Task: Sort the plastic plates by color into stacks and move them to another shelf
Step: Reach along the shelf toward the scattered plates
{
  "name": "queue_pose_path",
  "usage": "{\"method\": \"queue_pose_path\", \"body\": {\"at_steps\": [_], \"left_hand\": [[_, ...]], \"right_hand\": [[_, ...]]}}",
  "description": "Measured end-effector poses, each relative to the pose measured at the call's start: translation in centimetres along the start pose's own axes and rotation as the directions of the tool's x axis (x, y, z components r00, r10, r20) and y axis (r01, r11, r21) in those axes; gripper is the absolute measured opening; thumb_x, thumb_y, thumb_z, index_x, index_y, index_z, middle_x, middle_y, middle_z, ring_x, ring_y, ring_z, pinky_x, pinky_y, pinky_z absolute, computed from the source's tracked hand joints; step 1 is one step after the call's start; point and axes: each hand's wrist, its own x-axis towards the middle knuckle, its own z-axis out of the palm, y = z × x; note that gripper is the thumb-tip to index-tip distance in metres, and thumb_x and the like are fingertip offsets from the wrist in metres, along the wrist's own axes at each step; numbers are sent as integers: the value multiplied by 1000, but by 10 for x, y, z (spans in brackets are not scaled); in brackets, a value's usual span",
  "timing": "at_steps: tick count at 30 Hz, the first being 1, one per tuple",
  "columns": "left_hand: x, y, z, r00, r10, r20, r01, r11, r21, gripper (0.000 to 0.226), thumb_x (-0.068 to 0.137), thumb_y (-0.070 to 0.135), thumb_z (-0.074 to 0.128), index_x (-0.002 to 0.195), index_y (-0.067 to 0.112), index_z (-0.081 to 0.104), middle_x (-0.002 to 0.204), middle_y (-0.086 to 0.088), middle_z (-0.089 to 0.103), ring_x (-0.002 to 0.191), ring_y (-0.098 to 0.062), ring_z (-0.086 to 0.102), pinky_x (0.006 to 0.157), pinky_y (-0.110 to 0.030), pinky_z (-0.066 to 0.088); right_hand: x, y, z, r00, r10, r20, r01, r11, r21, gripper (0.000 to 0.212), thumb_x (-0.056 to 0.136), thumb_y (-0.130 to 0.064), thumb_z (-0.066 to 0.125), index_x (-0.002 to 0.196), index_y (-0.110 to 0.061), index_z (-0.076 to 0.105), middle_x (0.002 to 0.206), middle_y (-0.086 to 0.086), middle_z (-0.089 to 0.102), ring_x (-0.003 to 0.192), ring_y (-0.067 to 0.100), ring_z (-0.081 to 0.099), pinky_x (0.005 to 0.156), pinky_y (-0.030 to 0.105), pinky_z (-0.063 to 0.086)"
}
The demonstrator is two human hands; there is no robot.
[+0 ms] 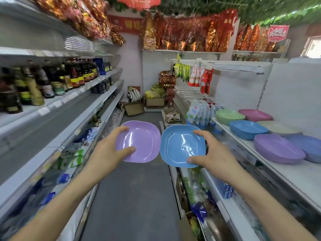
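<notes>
My left hand (111, 148) grips a purple plate (141, 141) by its left rim, thumb on top. My right hand (210, 150) grips a blue plate (178, 145) by its right rim. Both plates are held level over the aisle floor, side by side and almost touching. On the white shelf (271, 159) at the right lie more plates: a green plate (229, 116), a pink plate (255, 114), a blue stack (247, 129), a beige plate (278, 126), a purple stack (278, 148) and a blue-violet plate (309, 146).
Shelves line both sides of a narrow aisle. Dark bottles (52, 82) fill the left shelves, with packets below. Cardboard boxes (134, 108) and bags sit at the aisle's far end. Hanging packets (199, 78) are on hooks at the right.
</notes>
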Motion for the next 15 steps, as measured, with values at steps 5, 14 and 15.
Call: {"method": "queue_pose_path", "body": {"at_steps": [5, 14, 15], "left_hand": [[73, -37, 19, 1000, -15, 13, 15, 1000, 1, 56, 86, 38, 77, 133, 49, 49, 132, 21, 54, 116, -10, 52, 84, -26, 42], [245, -69, 83, 970, 135, 202, -120, 989, -82, 55, 87, 35, 77, 134, 48, 51, 125, 18, 56, 112, -13, 54, 79, -16, 41], [265, -70, 90, 963, 157, 220, -137, 985, -105, 55, 87, 35, 77, 133, 48, 51, 122, 21, 57, 112, -13, 54, 79, -16, 42]], "right_hand": [[68, 24, 21, 998, 54, -7, -54, 998, 9, 81, 76, -33, 85, 142, -47, 40, 129, -17, 47, 101, 14, 57, 73, 29, 46], [175, 58, 36, 964, 195, -178, -201, 980, -13, 81, 73, -35, 86, 139, -50, 42, 132, -13, 53, 108, 14, 58, 84, 36, 52], [184, 58, 34, 956, 215, -202, -223, 975, -20, 81, 73, -35, 86, 139, -50, 42, 131, -12, 54, 108, 13, 59, 86, 37, 53]]}}
